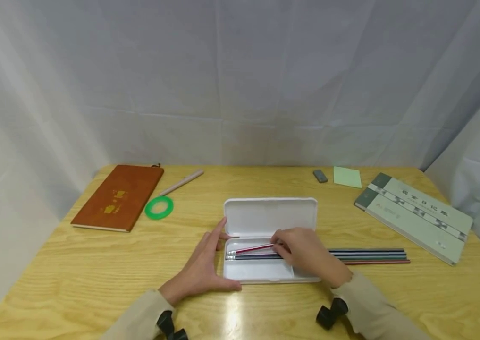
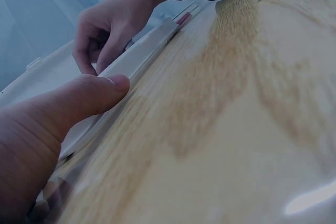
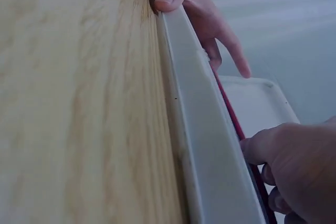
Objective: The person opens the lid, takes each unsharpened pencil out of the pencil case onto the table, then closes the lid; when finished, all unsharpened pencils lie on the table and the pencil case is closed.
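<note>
A white pencil case [image 1: 270, 217] stands with its lid raised. My left hand [image 1: 203, 267] holds its left end, thumb along the front wall [image 3: 197, 114] and the other fingers spread towards the hinge and lid. Over the open tray my right hand [image 1: 301, 250] pinches a red pencil [image 1: 250, 249], which slants with its left end low in the tray. Dark blue pencils [image 1: 250, 257] lie beside it in the back compartment, their right part hidden under the right hand. In the right wrist view, the red pencil [image 3: 229, 106] runs along the case's inner side.
Several more pencils [image 1: 371, 255] lie on the table right of the case. Behind are a grey eraser [image 1: 320, 176], green sticky notes [image 1: 347, 176] and a pale green book [image 1: 414, 217]. On the left are a brown notebook [image 1: 116, 198], a pen [image 1: 181, 182] and green tape [image 1: 148, 209].
</note>
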Tool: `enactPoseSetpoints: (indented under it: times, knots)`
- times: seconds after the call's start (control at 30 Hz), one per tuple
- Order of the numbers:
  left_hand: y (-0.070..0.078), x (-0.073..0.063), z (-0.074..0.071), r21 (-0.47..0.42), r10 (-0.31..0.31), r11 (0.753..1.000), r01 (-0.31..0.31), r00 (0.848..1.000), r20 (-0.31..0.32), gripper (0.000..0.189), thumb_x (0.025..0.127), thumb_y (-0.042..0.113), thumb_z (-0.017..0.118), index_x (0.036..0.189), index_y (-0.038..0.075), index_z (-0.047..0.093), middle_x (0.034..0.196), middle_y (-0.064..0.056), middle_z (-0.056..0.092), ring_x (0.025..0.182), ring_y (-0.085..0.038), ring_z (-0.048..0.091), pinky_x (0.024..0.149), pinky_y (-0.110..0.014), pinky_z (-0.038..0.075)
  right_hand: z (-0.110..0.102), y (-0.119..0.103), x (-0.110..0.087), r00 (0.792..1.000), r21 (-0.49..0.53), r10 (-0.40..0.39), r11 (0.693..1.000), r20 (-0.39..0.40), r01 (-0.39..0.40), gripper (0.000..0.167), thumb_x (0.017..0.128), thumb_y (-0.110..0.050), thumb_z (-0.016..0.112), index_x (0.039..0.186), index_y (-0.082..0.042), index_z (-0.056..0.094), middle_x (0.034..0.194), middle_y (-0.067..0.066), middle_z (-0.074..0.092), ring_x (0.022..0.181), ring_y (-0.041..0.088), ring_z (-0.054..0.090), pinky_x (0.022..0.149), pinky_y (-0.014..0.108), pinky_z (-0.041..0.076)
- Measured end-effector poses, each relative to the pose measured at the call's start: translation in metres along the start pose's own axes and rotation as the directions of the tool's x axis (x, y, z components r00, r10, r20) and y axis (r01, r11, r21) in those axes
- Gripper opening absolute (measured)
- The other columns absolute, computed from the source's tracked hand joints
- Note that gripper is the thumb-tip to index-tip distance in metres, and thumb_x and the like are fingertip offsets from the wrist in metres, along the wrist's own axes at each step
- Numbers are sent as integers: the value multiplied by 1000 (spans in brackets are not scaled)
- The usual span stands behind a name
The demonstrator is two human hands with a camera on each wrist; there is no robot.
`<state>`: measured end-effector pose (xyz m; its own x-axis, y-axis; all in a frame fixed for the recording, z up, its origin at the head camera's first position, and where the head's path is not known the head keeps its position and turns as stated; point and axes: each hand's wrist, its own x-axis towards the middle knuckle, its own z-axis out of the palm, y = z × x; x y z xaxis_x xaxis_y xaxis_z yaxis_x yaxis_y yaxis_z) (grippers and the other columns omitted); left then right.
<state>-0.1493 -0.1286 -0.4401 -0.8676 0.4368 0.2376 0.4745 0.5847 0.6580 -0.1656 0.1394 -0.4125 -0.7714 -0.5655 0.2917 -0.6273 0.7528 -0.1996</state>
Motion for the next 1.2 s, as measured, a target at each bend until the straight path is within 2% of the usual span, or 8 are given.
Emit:
enactPoseSetpoints:
  times: [0.23,0.4,0.53,0.63,0.73,0.87,1.0,1.2]
  knots:
    - [0,0,0,13,-7,1000,7,1000,6,141,49,54,90,156,22,4,128,3,50,100,-11,46,88,-30,45,-23,11,-30,990,50,126,991,-55,-124,6,86,-15,71,92,-15,70,59,-14,45,53,-2,34,48,17,30]
    - [1,0,0,14,-9,1000,9,1000,9,141,50,53,91,156,22,3,128,3,49,100,-11,45,88,-31,44,-37,41,-77,973,56,182,983,-141,-176,11,83,-9,73,89,-16,70,56,-18,37,50,-6,29,46,17,29]
    - [-1,-1,0,17,4,1000,-4,1000,-1,141,49,52,91,156,21,4,127,3,50,100,-11,45,87,-31,45,-48,64,-118,958,68,229,973,-175,-220,3,86,-11,71,87,-13,69,56,-20,36,50,-7,29,46,17,30]
    - [-2,0,1,23,19,1000,-19,1000,-10,142,49,53,91,156,20,5,126,2,50,99,-11,46,87,-30,45,-56,78,-145,947,91,271,962,-173,-259,2,88,-13,69,87,-13,69,57,-21,36,50,-7,30,46,18,30]
    - [-2,0,2,22,30,999,-29,999,-14,141,49,53,91,156,19,5,126,2,51,99,-11,46,87,-31,45,-62,90,-165,945,123,302,950,-127,-287,11,85,-7,71,85,-17,68,58,-21,38,51,-7,31,47,18,30]
    - [-3,0,1,18,26,999,-26,1000,-11,141,49,54,90,156,19,5,127,2,50,99,-11,46,87,-31,45,-62,98,-177,955,154,290,948,-65,-278,25,78,2,73,83,-21,66,60,-23,40,53,-8,32,47,18,30]
    - [-3,0,1,17,23,1000,-23,1000,-8,141,49,54,90,156,20,4,127,2,50,99,-11,46,87,-30,45,-58,97,-175,963,162,258,957,-83,-242,28,76,4,74,82,-22,65,61,-24,39,53,-8,32,46,17,31]
    - [-4,0,2,16,28,999,-28,1000,-7,141,50,54,90,156,21,4,127,2,50,100,-11,46,87,-31,45,-50,91,-159,964,152,233,965,-131,-213,29,75,3,75,84,-20,59,62,-23,38,54,-9,32,47,16,31]
